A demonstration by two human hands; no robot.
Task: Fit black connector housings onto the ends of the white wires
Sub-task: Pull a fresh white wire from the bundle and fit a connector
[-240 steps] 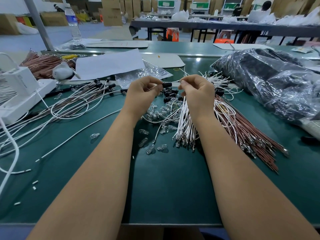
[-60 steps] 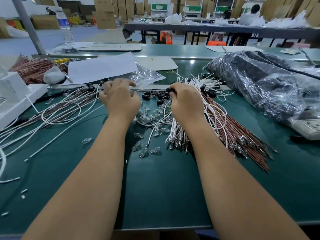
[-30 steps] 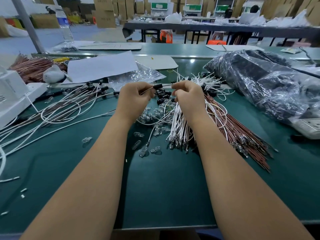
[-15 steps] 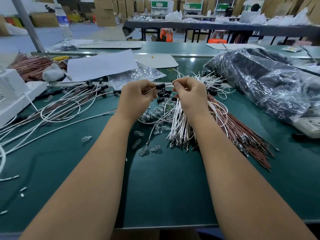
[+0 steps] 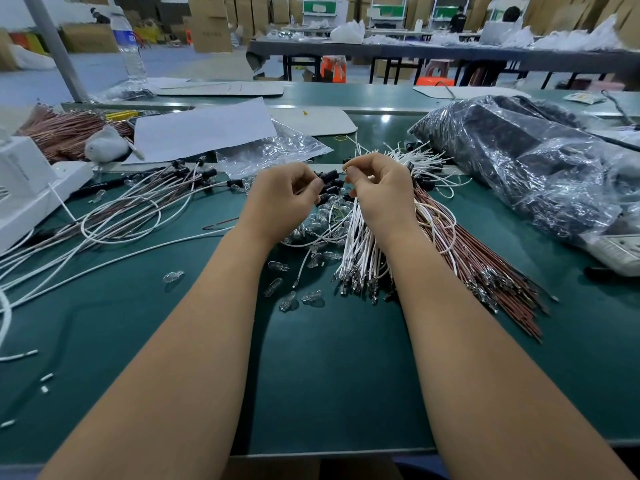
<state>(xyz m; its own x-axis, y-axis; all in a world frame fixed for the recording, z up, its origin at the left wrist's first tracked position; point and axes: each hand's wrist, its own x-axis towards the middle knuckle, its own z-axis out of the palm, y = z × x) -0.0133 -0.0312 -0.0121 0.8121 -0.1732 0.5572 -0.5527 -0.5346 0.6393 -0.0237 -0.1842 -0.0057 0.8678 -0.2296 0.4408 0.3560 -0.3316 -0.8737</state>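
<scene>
Left hand pinching small black cylindrical plastic connector housing – right hand pinching thin white wire end, bundle beneath.

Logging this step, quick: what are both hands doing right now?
Left hand: closed, pinching a black connector housing.
Right hand: closed, pinching a white wire end just short of the housing, with the white wire bundle under its palm.

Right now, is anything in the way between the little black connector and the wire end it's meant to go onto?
Nothing visible. The left hand pinches the small black connector housing, the right hand pinches a thin white wire, and both meet end to end.
</scene>
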